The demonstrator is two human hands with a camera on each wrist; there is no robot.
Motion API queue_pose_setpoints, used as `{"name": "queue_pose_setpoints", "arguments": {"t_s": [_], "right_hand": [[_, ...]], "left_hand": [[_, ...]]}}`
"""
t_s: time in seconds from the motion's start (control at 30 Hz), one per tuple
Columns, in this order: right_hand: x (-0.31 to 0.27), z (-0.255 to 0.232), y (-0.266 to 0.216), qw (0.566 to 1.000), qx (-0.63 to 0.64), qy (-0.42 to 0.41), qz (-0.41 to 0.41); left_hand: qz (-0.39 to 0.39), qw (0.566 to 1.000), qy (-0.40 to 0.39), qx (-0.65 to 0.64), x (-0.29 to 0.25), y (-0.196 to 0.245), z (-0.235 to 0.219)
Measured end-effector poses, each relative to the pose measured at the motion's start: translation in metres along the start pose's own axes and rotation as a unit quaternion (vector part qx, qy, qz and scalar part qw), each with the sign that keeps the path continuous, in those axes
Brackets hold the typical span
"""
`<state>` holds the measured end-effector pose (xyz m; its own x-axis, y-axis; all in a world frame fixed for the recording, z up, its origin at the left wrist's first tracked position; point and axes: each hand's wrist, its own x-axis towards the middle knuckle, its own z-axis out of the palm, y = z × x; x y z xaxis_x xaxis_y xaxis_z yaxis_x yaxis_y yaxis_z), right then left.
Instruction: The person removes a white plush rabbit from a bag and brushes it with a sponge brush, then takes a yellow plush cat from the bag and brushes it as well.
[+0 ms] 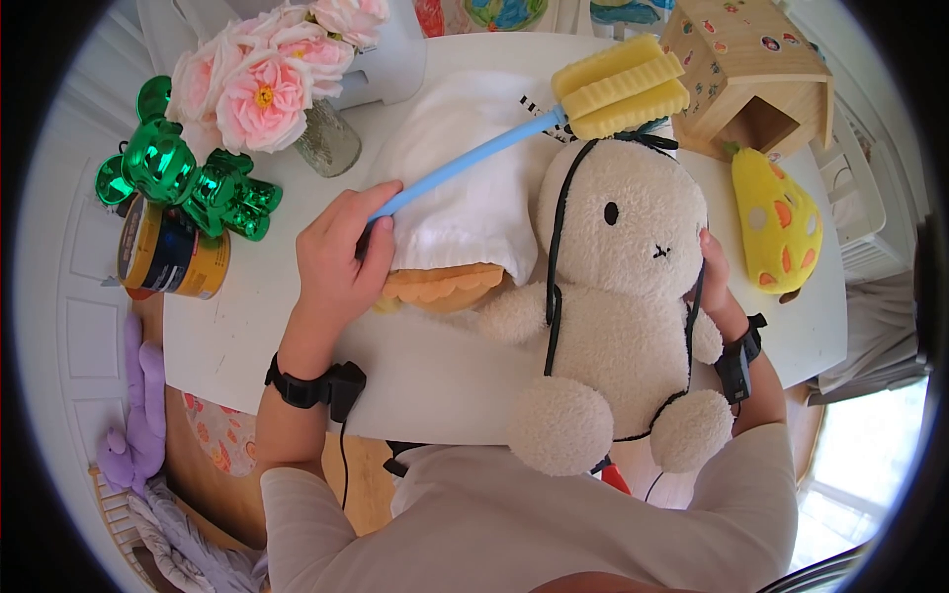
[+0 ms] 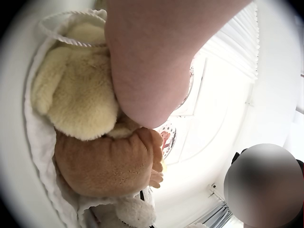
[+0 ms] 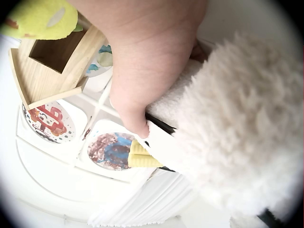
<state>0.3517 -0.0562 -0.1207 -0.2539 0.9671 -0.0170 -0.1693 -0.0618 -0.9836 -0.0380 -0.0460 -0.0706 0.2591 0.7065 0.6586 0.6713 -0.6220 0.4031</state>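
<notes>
My left hand (image 1: 341,257) grips the blue handle (image 1: 474,156) of a sponge brush with a ridged yellow head (image 1: 623,87). The brush slants up to the right, its head just above the plush bunny (image 1: 623,237) in the head view. My right hand (image 1: 716,272) holds the bunny by the side of its head, with the thumb in front and the other fingers hidden behind. Black cords run along the bunny's body. Under the brush lies a white cloth bag (image 1: 450,212); a brown scalloped plush (image 2: 104,164) and a cream plush (image 2: 78,90) show at its mouth.
On the left stand a shiny green bear figure (image 1: 188,168), a yellow tub (image 1: 173,252) and pink roses (image 1: 262,94) in a glass vase (image 1: 328,138). A wooden house (image 1: 751,74) and a yellow spotted plush (image 1: 776,222) are at the right of the white table (image 1: 425,385).
</notes>
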Motion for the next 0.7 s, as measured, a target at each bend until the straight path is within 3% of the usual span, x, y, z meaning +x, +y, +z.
{"name": "queue_pose_setpoints", "arguments": {"t_s": [0.37,0.7], "right_hand": [[0.000,0.018,-0.021,0.999,0.029,0.000,0.035],[0.003,0.018,-0.019,1.000,0.008,0.002,0.003]], "left_hand": [[0.004,1.000,-0.003,0.003,-0.001,0.000,0.002],[0.000,1.000,-0.005,0.005,-0.002,-0.002,0.002]]}}
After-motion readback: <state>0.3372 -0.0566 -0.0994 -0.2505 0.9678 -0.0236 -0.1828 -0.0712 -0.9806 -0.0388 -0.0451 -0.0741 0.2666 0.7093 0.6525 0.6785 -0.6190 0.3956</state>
